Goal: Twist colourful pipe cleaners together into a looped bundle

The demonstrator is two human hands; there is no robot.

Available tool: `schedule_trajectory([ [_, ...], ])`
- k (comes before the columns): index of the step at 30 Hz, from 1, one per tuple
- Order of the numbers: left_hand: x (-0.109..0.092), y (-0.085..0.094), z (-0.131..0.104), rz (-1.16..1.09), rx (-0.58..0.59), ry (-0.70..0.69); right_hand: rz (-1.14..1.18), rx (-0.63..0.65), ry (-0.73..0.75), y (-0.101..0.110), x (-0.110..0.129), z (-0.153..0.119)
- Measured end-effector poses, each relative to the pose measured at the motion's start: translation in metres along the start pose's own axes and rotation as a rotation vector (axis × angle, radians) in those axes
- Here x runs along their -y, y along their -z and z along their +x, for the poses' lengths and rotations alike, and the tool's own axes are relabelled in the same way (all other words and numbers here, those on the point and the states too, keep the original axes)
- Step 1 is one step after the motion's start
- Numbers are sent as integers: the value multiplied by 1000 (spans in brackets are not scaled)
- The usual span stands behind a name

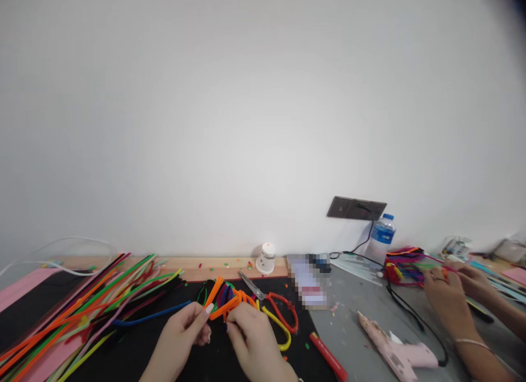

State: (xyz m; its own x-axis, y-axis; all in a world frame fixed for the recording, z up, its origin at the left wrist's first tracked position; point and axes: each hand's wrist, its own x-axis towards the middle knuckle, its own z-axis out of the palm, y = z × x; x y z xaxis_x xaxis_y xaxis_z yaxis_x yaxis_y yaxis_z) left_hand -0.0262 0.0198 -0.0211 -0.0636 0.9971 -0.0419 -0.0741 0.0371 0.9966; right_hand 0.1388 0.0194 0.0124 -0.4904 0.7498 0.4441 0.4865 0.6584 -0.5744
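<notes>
Between my hands is an orange pipe cleaner (224,309), bent into a narrow V. My left hand (183,332) pinches it between thumb and fingers near the bend. On the other side, my right hand (255,341) has its fingers closed on it, and they hide part of the strip. Just beyond my hands lies a small bunch of coloured pipe cleaners (225,295) in purple, blue, green and orange. Scissors (255,288) with an orange-red handle rest close to my right hand, with a yellow loop (283,335) beside them.
Many long pipe cleaners (82,321) spread over the black mat's left side. An upturned paper cup (266,260) stands by the wall. Rightward are a pixelated phone (310,289), red tube-like tool (327,357), pink glue gun (398,349) with cord, water bottle (382,237) and another person's hands (446,291).
</notes>
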Motion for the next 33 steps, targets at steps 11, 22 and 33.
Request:
schedule_trajectory([
  [11, -7, -7, -10, 283, 155, -99, 96, -198, -224, 5, -14, 9],
  [22, -8, -8, -11, 317, 243, -72, 313, -167, -355, 6, -19, 13],
  [33, -8, -6, -9, 363, 285, -66, 496, -163, -385, 5, -21, 13],
])
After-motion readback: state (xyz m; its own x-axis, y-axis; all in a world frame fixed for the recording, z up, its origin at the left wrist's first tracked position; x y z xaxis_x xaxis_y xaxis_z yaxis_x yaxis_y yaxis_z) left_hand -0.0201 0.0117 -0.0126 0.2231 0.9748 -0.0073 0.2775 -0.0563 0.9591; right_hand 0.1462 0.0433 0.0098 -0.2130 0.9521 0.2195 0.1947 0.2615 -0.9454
